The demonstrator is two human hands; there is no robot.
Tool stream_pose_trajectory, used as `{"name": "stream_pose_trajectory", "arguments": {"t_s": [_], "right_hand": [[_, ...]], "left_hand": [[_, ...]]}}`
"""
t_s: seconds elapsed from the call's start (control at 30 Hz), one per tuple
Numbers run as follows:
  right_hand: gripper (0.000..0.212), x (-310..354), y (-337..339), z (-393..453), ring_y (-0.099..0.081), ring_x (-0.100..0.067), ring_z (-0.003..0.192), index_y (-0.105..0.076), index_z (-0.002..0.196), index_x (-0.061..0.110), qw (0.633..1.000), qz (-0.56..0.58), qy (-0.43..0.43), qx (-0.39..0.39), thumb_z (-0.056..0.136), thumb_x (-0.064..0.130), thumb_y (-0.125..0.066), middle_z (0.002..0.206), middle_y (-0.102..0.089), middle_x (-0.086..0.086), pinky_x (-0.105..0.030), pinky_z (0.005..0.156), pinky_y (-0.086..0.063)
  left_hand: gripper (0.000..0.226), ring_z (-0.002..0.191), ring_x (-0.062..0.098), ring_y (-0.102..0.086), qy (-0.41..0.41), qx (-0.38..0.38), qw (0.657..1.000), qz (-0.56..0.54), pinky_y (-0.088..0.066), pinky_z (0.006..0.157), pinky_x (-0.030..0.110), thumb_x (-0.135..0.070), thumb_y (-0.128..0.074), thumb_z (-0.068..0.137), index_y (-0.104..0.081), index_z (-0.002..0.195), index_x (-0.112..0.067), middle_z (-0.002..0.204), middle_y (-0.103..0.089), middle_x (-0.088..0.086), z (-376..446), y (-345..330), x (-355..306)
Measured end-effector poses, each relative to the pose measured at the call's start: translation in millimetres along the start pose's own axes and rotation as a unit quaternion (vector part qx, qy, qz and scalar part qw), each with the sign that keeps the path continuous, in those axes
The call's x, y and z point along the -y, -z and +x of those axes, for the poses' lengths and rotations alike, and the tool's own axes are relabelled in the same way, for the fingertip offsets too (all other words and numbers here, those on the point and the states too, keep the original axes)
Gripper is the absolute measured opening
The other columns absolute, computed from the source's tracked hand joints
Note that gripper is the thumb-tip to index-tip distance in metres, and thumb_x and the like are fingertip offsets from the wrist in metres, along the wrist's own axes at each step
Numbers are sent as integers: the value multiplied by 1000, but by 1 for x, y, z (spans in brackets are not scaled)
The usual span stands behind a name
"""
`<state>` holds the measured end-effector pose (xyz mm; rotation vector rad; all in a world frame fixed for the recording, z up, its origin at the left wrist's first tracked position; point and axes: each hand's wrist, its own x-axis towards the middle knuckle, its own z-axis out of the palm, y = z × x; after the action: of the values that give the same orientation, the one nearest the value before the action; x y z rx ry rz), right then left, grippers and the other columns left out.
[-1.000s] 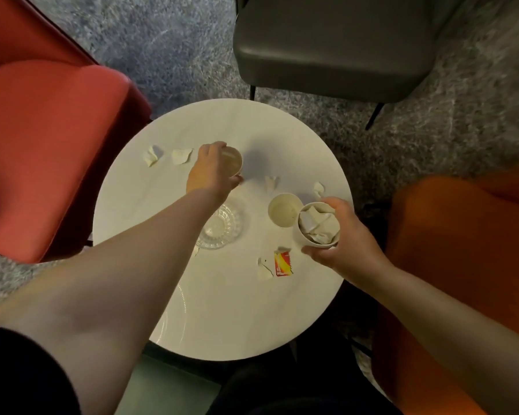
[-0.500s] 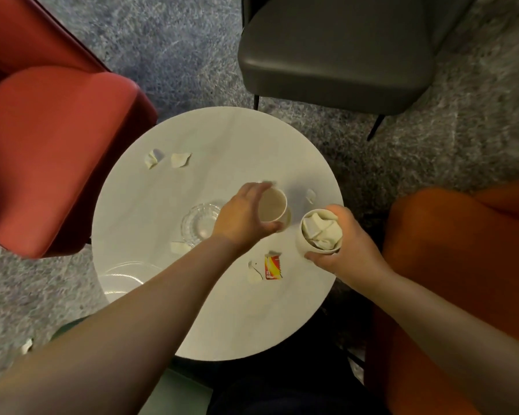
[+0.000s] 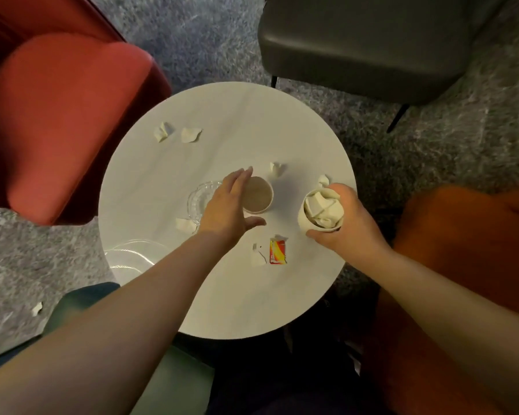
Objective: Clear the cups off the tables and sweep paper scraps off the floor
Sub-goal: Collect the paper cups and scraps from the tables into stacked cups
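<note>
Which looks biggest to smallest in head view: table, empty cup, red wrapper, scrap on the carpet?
1. table
2. empty cup
3. red wrapper
4. scrap on the carpet

Wrapper and scrap look close in size; the scrap lies lower, farther from the camera, so that order is unsure.

- Your widest bare stretch of the round table lies at upper centre, plus the lower part near you.
- At centre, the empty cup, glass dish and left hand crowd together.
- Paper scraps dot the upper left; a red packet sits lower centre.
- Chairs hem three sides.
</note>
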<state>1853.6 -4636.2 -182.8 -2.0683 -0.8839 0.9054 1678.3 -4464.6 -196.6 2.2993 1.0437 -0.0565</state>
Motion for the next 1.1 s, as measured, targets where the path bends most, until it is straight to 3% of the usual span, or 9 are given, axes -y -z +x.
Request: {"name": "stream_pose_trajectory", "arguments": {"t_s": [0.07, 0.13, 0.23, 0.4, 0.57, 0.8, 0.9, 1.03, 1.1], "right_hand": [[75, -1, -2, 5, -50, -7, 107, -44, 125, 30, 1000, -8, 17, -4, 64, 25, -87, 120, -49, 11, -11, 80, -39], [76, -3, -5, 9, -47, -5, 106, -44, 125, 30, 999, -19, 28, -8, 63, 26, -87, 120, -45, 14, -16, 83, -40], [78, -3, -7, 13, -40, 5, 98, -41, 123, 35, 998, -31, 48, -8, 61, 24, -88, 114, -42, 17, -11, 79, -37], [84, -12, -7, 13, -37, 11, 100, -36, 122, 44, 998, -37, 53, 11, 60, 24, -90, 119, -38, 20, -1, 76, -32], [86, -15, -6, 11, -42, 0, 110, -40, 130, 30, 997, -39, 62, 9, 60, 23, -89, 123, -39, 17, -17, 91, -38], [87, -15, -6, 10, -40, 1, 111, -40, 132, 28, 997, -40, 71, 10, 61, 23, -89, 125, -39, 17, -15, 91, -37], [85, -14, -6, 10, -40, 6, 105, -39, 128, 36, 997, -34, 72, 8, 61, 24, -89, 120, -40, 20, -11, 85, -38], [81, -13, -6, 9, -39, 15, 96, -37, 121, 45, 997, -17, 74, 4, 61, 23, -88, 105, -40, 42, -3, 73, -37], [81, -13, -6, 9, -39, 13, 96, -39, 122, 41, 997, -19, 76, -2, 61, 22, -89, 104, -38, 43, -2, 72, -36]], "left_hand": [[93, 126, 23, -44, 25, -58, 997, -33, -38, 105, 32, -30, -88, 68, -37, 146, -22, 143, -41, 4, -18, 0, 4], [73, 104, 20, -55, 49, -115, 991, -48, -49, 89, 31, -28, -86, 70, -49, 133, -18, 127, -47, 3, -41, -6, 8], [47, 78, 11, -54, 92, -100, 989, -56, -47, 70, 25, -26, -83, 75, -59, 113, -14, 107, -49, -4, -69, -22, 16], [33, 89, 20, -60, 163, 36, 984, -67, -48, 80, 31, -25, -76, 82, -63, 110, -14, 100, -54, -2, -72, -55, 22], [39, 95, 25, -57, 177, 41, 982, -40, -50, 79, 37, -28, -76, 81, -60, 114, -15, 110, -53, 5, -61, -76, 17], [13, 90, 26, -60, 182, 16, 981, -62, -50, 78, 36, -19, -66, 89, -66, 99, -11, 100, -63, 6, -59, -77, 13], [4, 85, 17, -62, 192, -35, 971, -135, -49, 77, 28, -15, -68, 88, -67, 90, -19, 89, -67, -3, -60, -59, 3], [27, 75, 1, -62, 137, -155, 950, -236, -48, 69, 12, -13, -72, 85, -60, 76, -36, 76, -67, -15, -57, -25, -24], [27, 73, -3, -61, 130, -207, 932, -268, -45, 65, 6, -15, -73, 85, -60, 76, -37, 75, -65, -19, -48, -9, -35]]}}
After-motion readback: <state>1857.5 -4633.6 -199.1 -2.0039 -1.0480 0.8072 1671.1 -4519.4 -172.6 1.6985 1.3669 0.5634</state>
